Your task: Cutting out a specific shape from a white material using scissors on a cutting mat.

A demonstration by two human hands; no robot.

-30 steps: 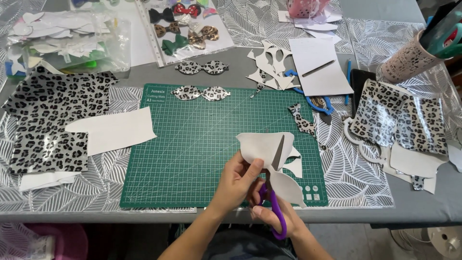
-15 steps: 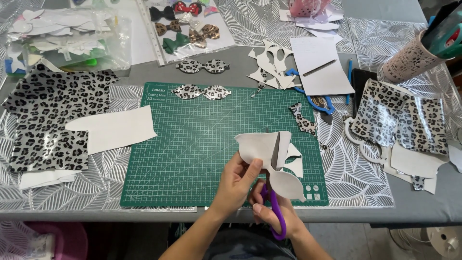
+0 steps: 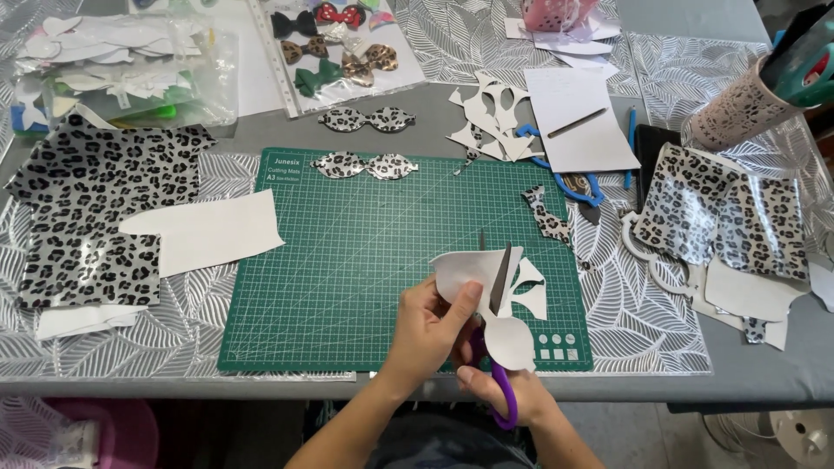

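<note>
Left hand (image 3: 430, 323) pinches the white-backed sheet (image 3: 473, 274) over the green cutting mat (image 3: 347, 260); right hand (image 3: 508, 395) is closed through the purple-handled scissors (image 3: 497, 347), blades parted in the cut. Best results likely come from turning the sheet, not the blades

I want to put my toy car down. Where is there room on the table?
The middle of the green cutting mat is bare, between the white sheet on its left and the left hand holding the white cut-out. The top, with the bows, and the right, with leopard-print pieces, are crowded.
</note>
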